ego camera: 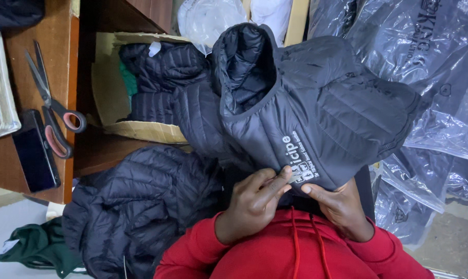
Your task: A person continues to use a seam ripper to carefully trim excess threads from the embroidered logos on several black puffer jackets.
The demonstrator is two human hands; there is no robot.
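A dark grey quilted hooded jacket (316, 103) lies spread over my lap, its hood toward the top of the view. A white printed emblem (300, 160) sits on its chest near me. My left hand (254, 201) pinches the fabric at the emblem's edge with thumb and fingers. My right hand (342, 206) grips the jacket's lower edge just right of the emblem, thumb on top. Both red sleeves (291, 253) show at the bottom.
Another dark puffer jacket (141, 206) is piled at my left. A cardboard box (141, 129) holds more jackets. Scissors (53, 103) and a black phone (35, 152) lie on a wooden table at left. Plastic garment bags (430, 77) crowd the right. Green cloth (37, 248) lies lower left.
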